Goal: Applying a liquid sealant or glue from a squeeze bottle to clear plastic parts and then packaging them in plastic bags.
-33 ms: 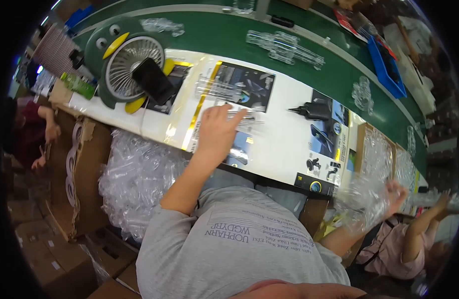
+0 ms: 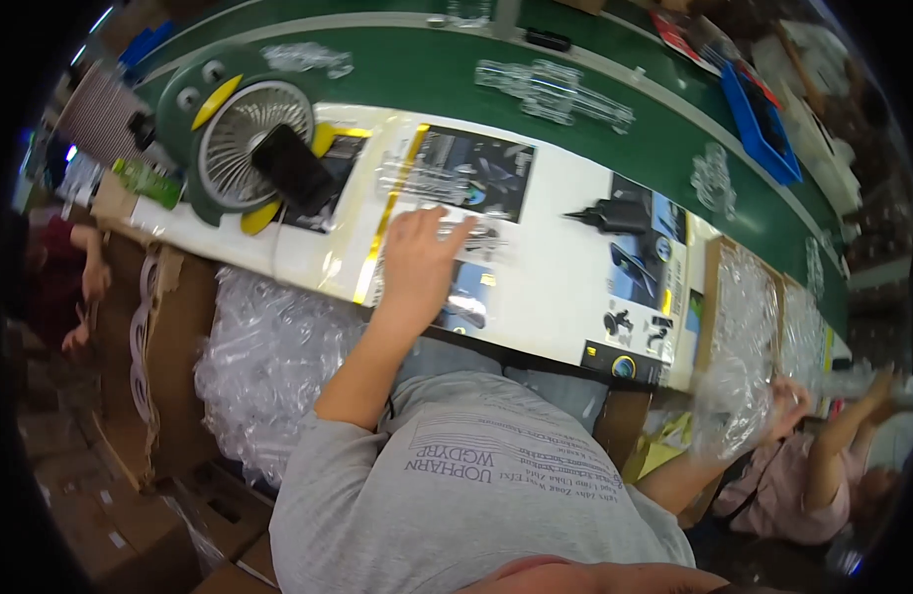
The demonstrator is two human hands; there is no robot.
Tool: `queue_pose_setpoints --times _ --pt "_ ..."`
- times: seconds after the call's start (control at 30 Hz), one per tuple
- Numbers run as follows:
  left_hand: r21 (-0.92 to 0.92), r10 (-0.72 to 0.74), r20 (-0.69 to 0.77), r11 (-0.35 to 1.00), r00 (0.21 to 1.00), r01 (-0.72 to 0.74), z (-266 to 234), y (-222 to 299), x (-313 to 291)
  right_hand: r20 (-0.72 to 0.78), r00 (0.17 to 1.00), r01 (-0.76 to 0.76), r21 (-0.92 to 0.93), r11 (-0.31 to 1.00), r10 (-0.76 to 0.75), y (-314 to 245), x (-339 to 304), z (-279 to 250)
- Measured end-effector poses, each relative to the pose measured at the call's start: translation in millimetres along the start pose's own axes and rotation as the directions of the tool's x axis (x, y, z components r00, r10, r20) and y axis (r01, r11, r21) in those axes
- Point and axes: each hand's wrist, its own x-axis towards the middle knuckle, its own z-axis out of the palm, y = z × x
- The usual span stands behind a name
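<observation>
My left hand (image 2: 422,255) lies palm down on the white work surface, its fingers stretched out and the thumb apart. Its fingertips touch a clear plastic piece (image 2: 468,236). Just beyond them is another clear molded plastic piece (image 2: 422,180), resting on the printed card. Over at the right, my right hand (image 2: 787,404) is beside a slightly blurred clear plastic shell (image 2: 726,418), with fingers curled at its edge. The plastic covers part of my right forearm, and the exact grip is partly hidden.
A black pointed power tool (image 2: 615,216) lies on the surface. A penguin-shaped fan (image 2: 253,144) with a phone (image 2: 293,168) leaning on it stands left. Heaped clear plastic (image 2: 268,366) fills the space below. More plastic pieces (image 2: 556,91) lie on the green belt (image 2: 397,79). Co-workers flank both sides.
The view has shifted slightly. My right hand has come down a little, and the plastic by it is less blurred. My left hand keeps its place on the surface.
</observation>
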Motion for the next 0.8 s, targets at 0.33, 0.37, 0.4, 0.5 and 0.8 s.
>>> queue_pose_setpoints --times 0.33,0.37,0.4,0.5,0.8 --pt "-0.272 -0.209 -0.163 0.949 0.964 0.159 -1 -6 -2 -0.474 0.819 -0.52 -0.852 0.069 0.323 112 -209 -137" --pt "-0.253 -0.24 -0.154 0.947 0.958 0.197 -5 -7 0 -0.512 0.807 -0.549 -0.834 0.054 0.295 147 -248 -183" --pt "-0.281 -0.201 -0.155 0.948 0.967 0.152 -4 -8 5 -0.415 0.514 -0.588 -0.808 -0.044 0.751 175 -311 -199" --pt "-0.324 -0.304 0.06 0.895 0.951 0.307 5 -20 3 -0.212 0.24 -0.695 -0.719 0.016 0.947 191 -363 -230" --pt "-0.543 -0.408 0.42 0.603 0.811 0.584 9 -45 -19 -0.135 0.25 -0.085 -0.989 -0.117 0.959 63 -169 -120"
